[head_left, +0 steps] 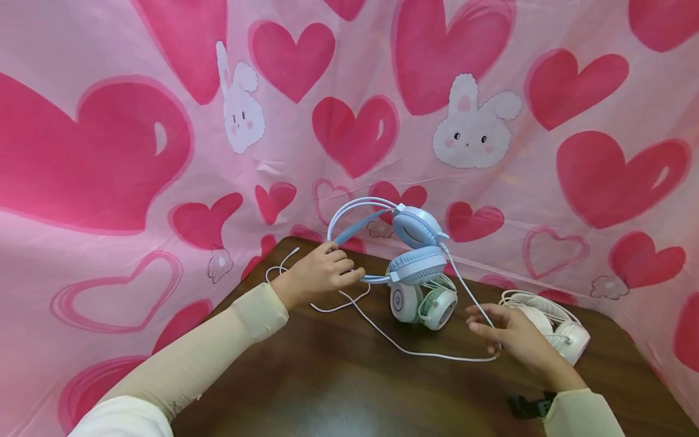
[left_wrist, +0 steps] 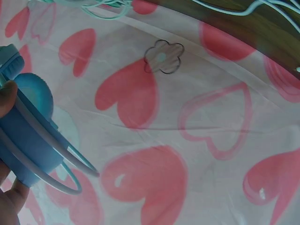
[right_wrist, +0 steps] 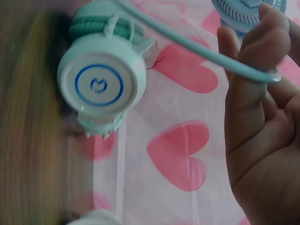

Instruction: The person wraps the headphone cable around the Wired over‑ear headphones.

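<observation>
In the head view my left hand [head_left: 322, 273] grips the headband of the light blue headphones [head_left: 419, 268], which hang tilted above the table with both ear cups towards the right. The left wrist view shows fingers around the blue headband [left_wrist: 35, 150] at its left edge. My right hand [head_left: 513, 337] has the headphones' white cable [head_left: 464, 280] across its curled fingers. In the right wrist view the same cable [right_wrist: 187, 43] runs over to the right hand [right_wrist: 262, 122]. The cable's slack loops over the table towards the left, ending in a plug [head_left: 295, 250].
White-and-green headphones [head_left: 405, 303] with their cable wound round them sit behind the blue ones. White headphones [head_left: 573, 340] lie on the right beside my right hand. A black strap [head_left: 528, 406] shows by the right wrist. Pink heart-patterned cloth [head_left: 382, 60] borders the dark wooden table [head_left: 338, 388].
</observation>
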The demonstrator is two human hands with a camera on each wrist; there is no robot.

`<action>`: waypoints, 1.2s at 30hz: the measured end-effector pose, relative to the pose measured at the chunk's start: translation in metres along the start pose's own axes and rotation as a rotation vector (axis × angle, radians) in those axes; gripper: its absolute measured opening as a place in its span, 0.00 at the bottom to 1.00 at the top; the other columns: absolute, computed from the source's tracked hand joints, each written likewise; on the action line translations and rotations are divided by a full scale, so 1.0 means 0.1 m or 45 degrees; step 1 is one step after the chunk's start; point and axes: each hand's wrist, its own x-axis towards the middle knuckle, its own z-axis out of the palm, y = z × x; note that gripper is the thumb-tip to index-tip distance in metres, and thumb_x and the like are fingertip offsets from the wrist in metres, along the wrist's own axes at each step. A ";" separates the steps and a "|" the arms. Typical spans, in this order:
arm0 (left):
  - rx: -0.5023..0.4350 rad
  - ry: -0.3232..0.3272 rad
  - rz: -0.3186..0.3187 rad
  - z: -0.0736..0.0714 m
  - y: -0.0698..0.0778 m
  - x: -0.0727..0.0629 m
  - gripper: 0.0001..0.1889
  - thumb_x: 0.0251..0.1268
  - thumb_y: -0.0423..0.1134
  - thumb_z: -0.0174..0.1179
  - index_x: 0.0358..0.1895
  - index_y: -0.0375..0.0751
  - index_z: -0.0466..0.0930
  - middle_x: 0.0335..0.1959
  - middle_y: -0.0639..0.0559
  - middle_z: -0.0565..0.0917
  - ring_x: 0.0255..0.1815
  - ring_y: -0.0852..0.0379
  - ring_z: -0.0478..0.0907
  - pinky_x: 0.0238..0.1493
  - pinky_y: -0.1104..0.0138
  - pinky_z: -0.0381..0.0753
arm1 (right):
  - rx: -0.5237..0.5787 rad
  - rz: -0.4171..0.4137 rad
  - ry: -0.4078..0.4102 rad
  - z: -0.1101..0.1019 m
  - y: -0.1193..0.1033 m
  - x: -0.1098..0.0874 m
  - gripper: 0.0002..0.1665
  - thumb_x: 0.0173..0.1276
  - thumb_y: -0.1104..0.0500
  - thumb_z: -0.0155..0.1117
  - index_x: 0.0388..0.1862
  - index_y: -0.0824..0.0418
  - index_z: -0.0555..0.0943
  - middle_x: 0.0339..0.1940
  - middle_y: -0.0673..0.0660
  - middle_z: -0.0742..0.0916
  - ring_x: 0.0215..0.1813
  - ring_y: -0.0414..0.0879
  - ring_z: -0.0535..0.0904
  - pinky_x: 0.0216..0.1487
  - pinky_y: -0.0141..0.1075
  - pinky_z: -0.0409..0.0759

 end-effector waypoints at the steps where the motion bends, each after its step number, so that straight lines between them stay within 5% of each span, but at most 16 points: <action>1: -0.006 -0.012 -0.008 -0.01 -0.01 -0.02 0.15 0.55 0.32 0.68 0.47 0.48 0.80 0.32 0.54 0.83 0.34 0.55 0.78 0.44 0.59 0.76 | -0.027 -0.015 -0.019 -0.02 0.01 -0.03 0.20 0.68 0.61 0.65 0.55 0.71 0.76 0.37 0.58 0.86 0.20 0.46 0.77 0.22 0.40 0.79; 7: -0.010 -0.064 -0.043 -0.06 -0.02 -0.12 0.17 0.55 0.34 0.70 0.48 0.49 0.81 0.33 0.54 0.84 0.35 0.55 0.80 0.45 0.59 0.76 | -0.081 -0.210 -0.082 -0.14 0.10 -0.22 0.05 0.67 0.69 0.62 0.41 0.67 0.80 0.31 0.54 0.81 0.25 0.46 0.82 0.27 0.39 0.81; 13: -0.043 -0.081 -0.085 -0.08 -0.06 -0.17 0.18 0.52 0.35 0.72 0.47 0.50 0.82 0.33 0.53 0.85 0.35 0.54 0.81 0.44 0.58 0.76 | -0.034 -0.336 0.003 -0.27 0.06 -0.27 0.11 0.70 0.73 0.54 0.48 0.66 0.79 0.32 0.54 0.85 0.32 0.45 0.83 0.34 0.35 0.82; 22: -0.063 -0.112 0.022 -0.01 0.01 -0.18 0.15 0.53 0.31 0.67 0.43 0.51 0.80 0.29 0.55 0.83 0.31 0.56 0.78 0.40 0.61 0.73 | -0.341 -0.323 0.221 -0.41 -0.31 -0.20 0.16 0.75 0.66 0.53 0.57 0.68 0.78 0.37 0.44 0.84 0.36 0.37 0.79 0.35 0.28 0.77; 29: -0.085 -0.174 0.130 -0.01 0.16 -0.18 0.15 0.57 0.35 0.67 0.47 0.55 0.81 0.31 0.59 0.82 0.35 0.57 0.78 0.41 0.61 0.71 | -0.498 -0.321 0.205 -0.50 -0.58 -0.10 0.17 0.74 0.62 0.55 0.59 0.65 0.79 0.51 0.40 0.83 0.52 0.24 0.73 0.47 0.19 0.70; 36: -0.104 -0.158 0.208 -0.11 0.29 -0.10 0.15 0.58 0.35 0.68 0.47 0.56 0.80 0.30 0.59 0.81 0.36 0.57 0.78 0.46 0.60 0.73 | -0.586 -0.358 0.173 -0.42 -0.77 0.10 0.16 0.72 0.61 0.60 0.56 0.58 0.83 0.50 0.46 0.85 0.50 0.28 0.76 0.47 0.20 0.71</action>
